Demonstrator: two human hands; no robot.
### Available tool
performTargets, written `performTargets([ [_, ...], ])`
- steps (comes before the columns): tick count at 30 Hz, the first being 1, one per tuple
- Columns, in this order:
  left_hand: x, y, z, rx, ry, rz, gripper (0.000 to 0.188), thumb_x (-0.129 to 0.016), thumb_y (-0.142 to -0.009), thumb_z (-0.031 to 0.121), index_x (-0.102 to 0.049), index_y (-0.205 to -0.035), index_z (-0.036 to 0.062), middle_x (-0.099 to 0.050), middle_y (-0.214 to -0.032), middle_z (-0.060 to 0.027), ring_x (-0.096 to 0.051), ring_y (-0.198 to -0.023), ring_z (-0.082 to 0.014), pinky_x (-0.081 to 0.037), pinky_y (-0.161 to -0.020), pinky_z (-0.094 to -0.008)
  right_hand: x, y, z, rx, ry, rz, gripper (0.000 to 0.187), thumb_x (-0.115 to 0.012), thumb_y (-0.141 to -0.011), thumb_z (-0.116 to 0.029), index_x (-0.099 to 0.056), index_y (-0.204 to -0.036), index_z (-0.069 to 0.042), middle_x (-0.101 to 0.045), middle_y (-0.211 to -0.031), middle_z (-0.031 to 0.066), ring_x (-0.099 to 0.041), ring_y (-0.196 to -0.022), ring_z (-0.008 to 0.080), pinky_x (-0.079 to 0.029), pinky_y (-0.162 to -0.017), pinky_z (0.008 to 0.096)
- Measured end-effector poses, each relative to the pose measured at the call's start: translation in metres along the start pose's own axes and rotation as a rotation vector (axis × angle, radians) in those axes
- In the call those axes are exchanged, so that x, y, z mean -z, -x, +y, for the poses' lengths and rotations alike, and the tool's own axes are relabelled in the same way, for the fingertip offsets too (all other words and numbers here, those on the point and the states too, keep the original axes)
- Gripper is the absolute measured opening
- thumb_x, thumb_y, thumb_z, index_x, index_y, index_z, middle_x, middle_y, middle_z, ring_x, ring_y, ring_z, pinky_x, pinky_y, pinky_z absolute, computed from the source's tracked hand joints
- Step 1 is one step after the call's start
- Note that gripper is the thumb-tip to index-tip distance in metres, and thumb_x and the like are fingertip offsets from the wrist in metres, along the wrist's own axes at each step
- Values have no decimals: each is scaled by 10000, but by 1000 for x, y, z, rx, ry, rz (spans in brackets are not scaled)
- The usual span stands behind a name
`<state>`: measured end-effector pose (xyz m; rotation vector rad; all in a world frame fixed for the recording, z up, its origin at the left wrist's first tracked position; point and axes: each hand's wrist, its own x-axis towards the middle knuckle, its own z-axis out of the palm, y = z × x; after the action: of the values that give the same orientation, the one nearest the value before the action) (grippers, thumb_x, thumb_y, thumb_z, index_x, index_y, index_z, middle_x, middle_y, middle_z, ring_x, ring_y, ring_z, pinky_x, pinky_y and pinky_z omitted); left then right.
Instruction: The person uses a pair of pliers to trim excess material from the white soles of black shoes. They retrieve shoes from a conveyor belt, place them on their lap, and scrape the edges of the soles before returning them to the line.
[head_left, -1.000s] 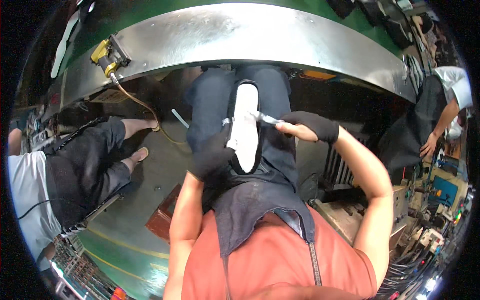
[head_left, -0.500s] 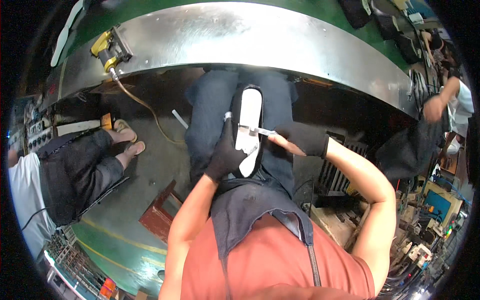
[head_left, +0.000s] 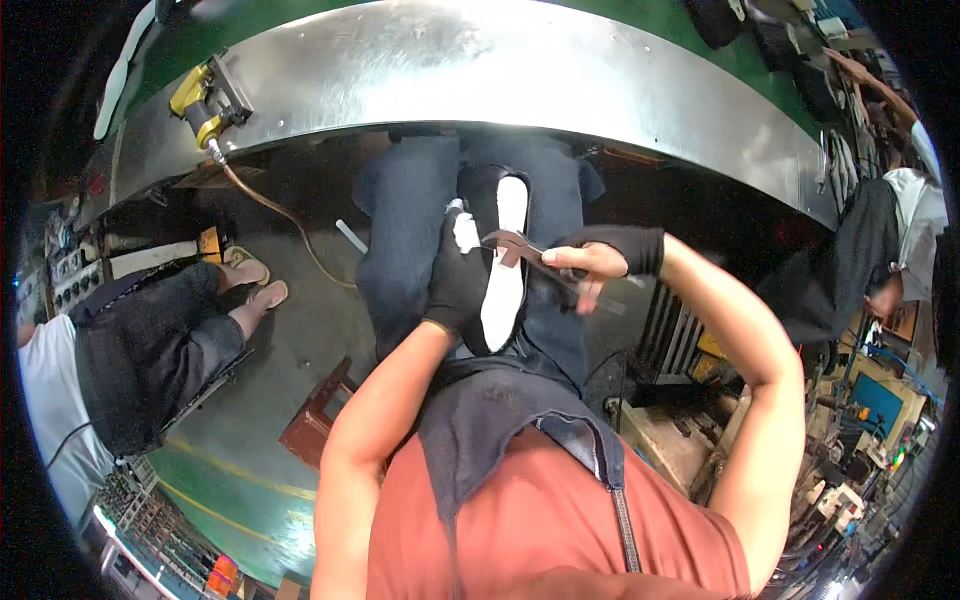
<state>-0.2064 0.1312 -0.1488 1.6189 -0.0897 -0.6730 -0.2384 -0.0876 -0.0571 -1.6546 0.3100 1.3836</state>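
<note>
A black shoe [head_left: 485,186] lies sole-up across my lap, its long white underside [head_left: 503,305] facing me. My left hand [head_left: 455,280], in a black fingerless glove with white wrapping at the fingertips, grips the shoe's left side. From the right, my right hand [head_left: 605,258], in a similar black glove, is closed around the handles of metal pincers [head_left: 515,244]. The curved pincer head lies over the middle of the white underside, close to my left fingertips. The handles are blurred, and whether the jaws bite on anything I cannot tell.
A shiny metal bench [head_left: 430,70] curves ahead of my knees. On its left end rests a yellow air tool [head_left: 203,108] with a hose [head_left: 285,205] hanging down. A seated person [head_left: 140,350] is at left, another person [head_left: 865,260] at right. A reddish-brown stool [head_left: 318,420] stands at lower left.
The pincer head now lies across the shoe's middle, where a pale tool end was before. My left hand has shifted slightly up the shoe's side. The person at right has bent lower.
</note>
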Motion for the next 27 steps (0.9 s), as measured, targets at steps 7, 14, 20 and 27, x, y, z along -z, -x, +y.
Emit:
performTargets([
  [7, 17, -9, -25, -186, -518, 82, 493, -532, -887, 254, -323, -1247, -11, -590, -962, -324, -570, -879, -509, -461, -706, -528, -12, 70, -100, 655, 876, 674, 386, -554, -917, -347, -592, -735, -9, -499, -579, 180, -527, -551, 388, -431, -525, 407],
  [14, 14, 99, -13, -257, -166, 175, 433, -447, -973, 248, -430, -1304, -30, -570, -1165, -173, -570, -1049, -271, -444, -905, -377, -66, 18, 22, 356, 383, 398, 410, -412, -982, -367, -593, -940, -2, -610, -788, 209, -593, -679, 319, -470, -648, 381],
  [20, 32, 107, -40, 52, 326, -284, 453, -293, -1034, 331, -431, -1322, 10, -501, -1287, -112, -498, -1161, -203, -362, -1037, -312, -70, 10, 21, 357, 154, 50, 413, -398, -991, -361, -597, -930, -3, -615, -809, 149, -577, -739, 240, -467, -707, 350],
  [27, 19, 99, -83, 284, 636, -224, 406, -343, -1022, 273, -400, -1339, 25, -542, -1233, -113, -533, -1112, -219, -415, -975, -325, -95, -5, 28, 301, 476, 318, 368, -527, -915, -356, -629, -912, -3, -634, -830, 228, -620, -702, 346, -470, -614, 432],
])
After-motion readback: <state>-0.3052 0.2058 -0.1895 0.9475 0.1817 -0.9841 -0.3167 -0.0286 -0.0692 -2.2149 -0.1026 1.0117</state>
